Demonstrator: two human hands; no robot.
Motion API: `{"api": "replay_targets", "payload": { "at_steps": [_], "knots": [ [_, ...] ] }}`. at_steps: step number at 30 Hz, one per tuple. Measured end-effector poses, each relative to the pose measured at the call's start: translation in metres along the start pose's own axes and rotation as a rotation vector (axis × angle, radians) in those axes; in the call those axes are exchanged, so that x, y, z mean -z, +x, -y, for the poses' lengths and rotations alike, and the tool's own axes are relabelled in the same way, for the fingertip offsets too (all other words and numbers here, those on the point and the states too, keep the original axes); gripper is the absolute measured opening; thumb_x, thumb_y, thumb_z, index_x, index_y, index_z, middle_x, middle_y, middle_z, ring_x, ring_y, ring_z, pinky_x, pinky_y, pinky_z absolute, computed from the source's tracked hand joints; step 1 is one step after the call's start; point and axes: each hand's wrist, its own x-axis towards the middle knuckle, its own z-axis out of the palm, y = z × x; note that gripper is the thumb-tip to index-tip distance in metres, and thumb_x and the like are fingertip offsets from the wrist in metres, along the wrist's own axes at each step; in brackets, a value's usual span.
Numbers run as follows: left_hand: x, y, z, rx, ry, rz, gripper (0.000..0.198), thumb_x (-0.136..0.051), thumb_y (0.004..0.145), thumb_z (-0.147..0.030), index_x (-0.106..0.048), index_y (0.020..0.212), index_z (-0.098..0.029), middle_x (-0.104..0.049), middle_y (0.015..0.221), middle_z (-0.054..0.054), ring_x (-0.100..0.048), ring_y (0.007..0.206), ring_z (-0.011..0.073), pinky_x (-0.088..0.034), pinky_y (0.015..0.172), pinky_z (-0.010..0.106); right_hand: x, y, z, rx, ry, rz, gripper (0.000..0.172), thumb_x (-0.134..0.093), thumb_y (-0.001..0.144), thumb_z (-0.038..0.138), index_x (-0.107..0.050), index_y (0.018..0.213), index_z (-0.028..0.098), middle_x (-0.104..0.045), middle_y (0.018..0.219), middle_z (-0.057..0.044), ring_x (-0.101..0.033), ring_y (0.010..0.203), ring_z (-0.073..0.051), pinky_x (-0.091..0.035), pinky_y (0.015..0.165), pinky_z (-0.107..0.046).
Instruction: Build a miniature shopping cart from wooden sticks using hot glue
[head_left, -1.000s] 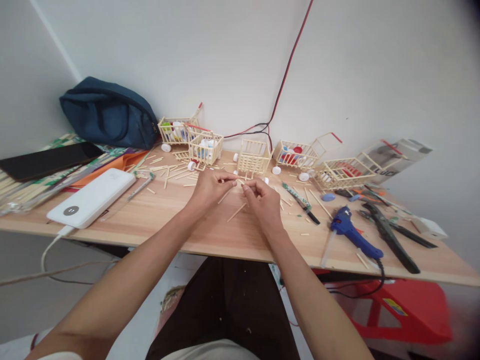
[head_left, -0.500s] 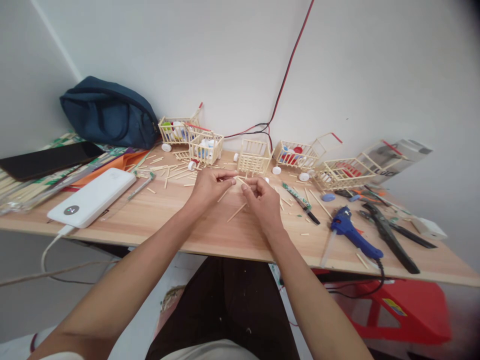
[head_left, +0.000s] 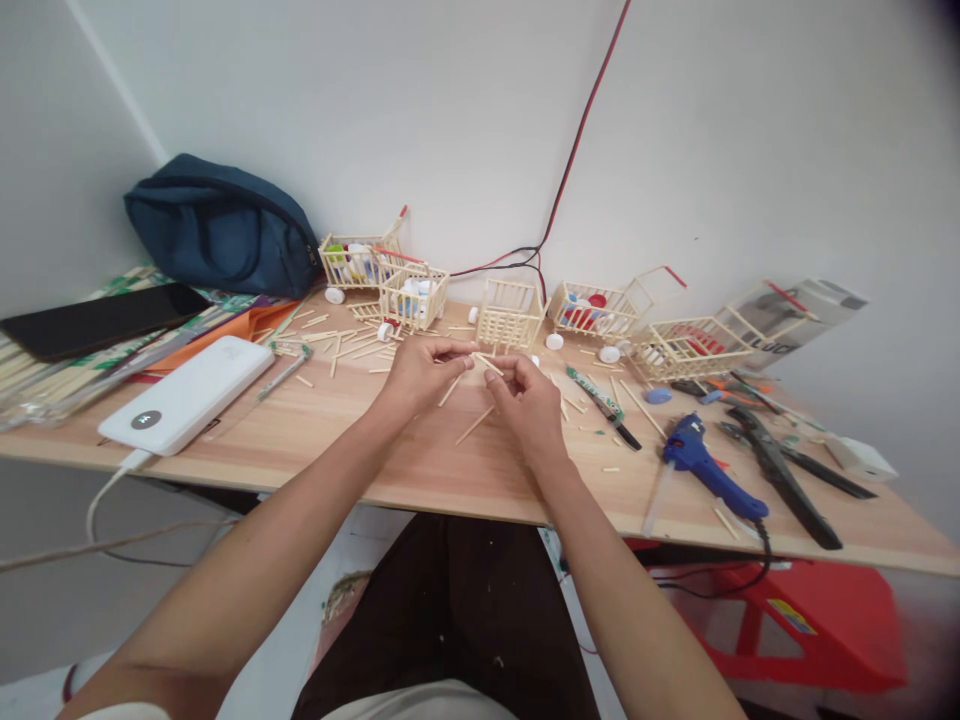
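Observation:
My left hand [head_left: 426, 378] and my right hand [head_left: 529, 398] meet over the middle of the table, both with thumb and fingers pinched. Between their fingertips is a short thin wooden stick [head_left: 489, 364]; both hands grip it near its ends. A second stick [head_left: 450, 390] shows just below my left fingertips; whether it is held or lies on the table I cannot tell. Another loose stick [head_left: 474, 426] lies on the wood between my wrists. Right behind the hands stands a small shopping-cart basket [head_left: 508, 318] built of sticks, with white wheels.
Finished miniature carts [head_left: 412, 298] with coloured contents stand along the wall, left and right. A blue glue gun [head_left: 709, 465], pliers [head_left: 780, 475] and a capped pen-like cutter [head_left: 604, 405] lie right. A white power bank [head_left: 187, 395], phone [head_left: 105, 320] and blue bag [head_left: 221, 225] sit left.
The hands stay almost in place, with the stick between the fingertips turned slightly. The whole view has shifted a little.

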Motion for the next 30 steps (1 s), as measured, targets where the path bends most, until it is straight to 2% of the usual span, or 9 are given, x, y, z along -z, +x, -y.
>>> {"api": "replay_targets", "payload": {
  "at_steps": [8,14,19,22,24,27,30],
  "knots": [
    [0.003,-0.001,-0.003,0.026,-0.056,0.013,0.024,-0.071,0.068,-0.022,-0.076,0.09,-0.014,-0.075,0.087,0.007,-0.067,0.077,0.0174,-0.05,0.071,0.027,0.0,0.0,0.0,-0.004,0.003,-0.005,0.026,-0.058,0.081,0.036,-0.066,0.098,0.019,-0.067,0.073,0.0,-0.049,0.057,-0.012,-0.039,0.058,-0.025],
    [0.003,-0.001,-0.002,0.114,-0.141,-0.003,0.028,-0.072,0.067,-0.025,-0.076,0.091,-0.013,-0.074,0.08,0.006,-0.06,0.063,0.0119,-0.046,0.06,0.023,0.001,0.001,-0.003,-0.004,0.005,0.007,0.03,-0.058,0.081,0.036,-0.065,0.103,0.018,-0.068,0.077,-0.001,-0.05,0.058,-0.012,-0.039,0.061,-0.025],
    [0.006,0.002,0.0,0.169,-0.254,-0.019,0.034,-0.078,0.06,-0.028,-0.076,0.09,-0.013,-0.074,0.083,0.007,-0.059,0.066,0.0114,-0.045,0.061,0.023,0.002,0.003,-0.009,-0.018,-0.012,0.027,0.035,-0.054,0.081,0.034,-0.064,0.111,0.018,-0.067,0.079,-0.001,-0.049,0.058,-0.012,-0.04,0.062,-0.026],
    [0.009,0.003,0.0,0.186,-0.302,-0.05,0.038,-0.082,0.055,-0.032,-0.076,0.088,-0.013,-0.074,0.08,0.007,-0.058,0.067,0.0117,-0.044,0.062,0.023,0.006,0.005,-0.015,-0.052,-0.03,0.003,0.038,-0.051,0.082,0.031,-0.062,0.116,0.018,-0.068,0.084,-0.002,-0.054,0.063,-0.014,-0.042,0.066,-0.028],
    [0.01,0.003,0.0,0.194,-0.33,-0.063,0.04,-0.083,0.052,-0.034,-0.077,0.086,-0.013,-0.073,0.079,0.007,-0.058,0.066,0.0118,-0.044,0.063,0.024,0.01,0.006,-0.019,-0.082,-0.05,-0.006,0.035,-0.051,0.082,0.03,-0.064,0.112,0.017,-0.069,0.088,-0.004,-0.058,0.071,-0.016,-0.044,0.07,-0.03],
    [0.01,0.004,0.002,0.207,-0.388,-0.092,0.041,-0.085,0.048,-0.034,-0.077,0.082,-0.013,-0.072,0.076,0.006,-0.056,0.064,0.0108,-0.043,0.062,0.024,0.02,0.001,-0.018,-0.069,-0.123,0.079,0.025,-0.052,0.081,0.026,-0.069,0.099,0.018,-0.07,0.091,-0.006,-0.06,0.077,-0.018,-0.045,0.074,-0.032],
    [0.01,0.005,0.004,0.23,-0.46,-0.11,0.04,-0.086,0.047,-0.031,-0.076,0.081,-0.013,-0.071,0.073,0.004,-0.055,0.063,0.0092,-0.042,0.061,0.022,0.026,-0.01,-0.01,0.086,-0.249,0.243,0.019,-0.055,0.081,0.02,-0.071,0.093,0.02,-0.067,0.093,-0.006,-0.059,0.087,-0.02,-0.044,0.081,-0.034]
  ]
}}
